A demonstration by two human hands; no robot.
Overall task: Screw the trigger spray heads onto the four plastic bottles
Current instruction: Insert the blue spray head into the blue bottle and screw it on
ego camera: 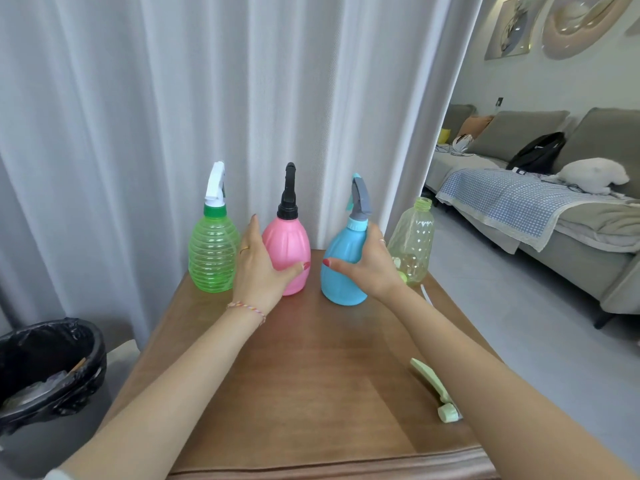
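I count four bottles in a row at mid-frame on the wooden bench (311, 358). Three carry spray heads: the green bottle (212, 252) a white one, the pink bottle (289, 249) a black one, the blue bottle (341, 271) a grey one. The fourth, a pale yellow-green bottle (414, 240) at the right, has a bare neck. One loose green spray head (437, 389) lies lower right. My left hand (258, 268) cups the pink bottle, fingers spread; my right hand (369, 265) wraps the blue bottle. I see no readable labels.
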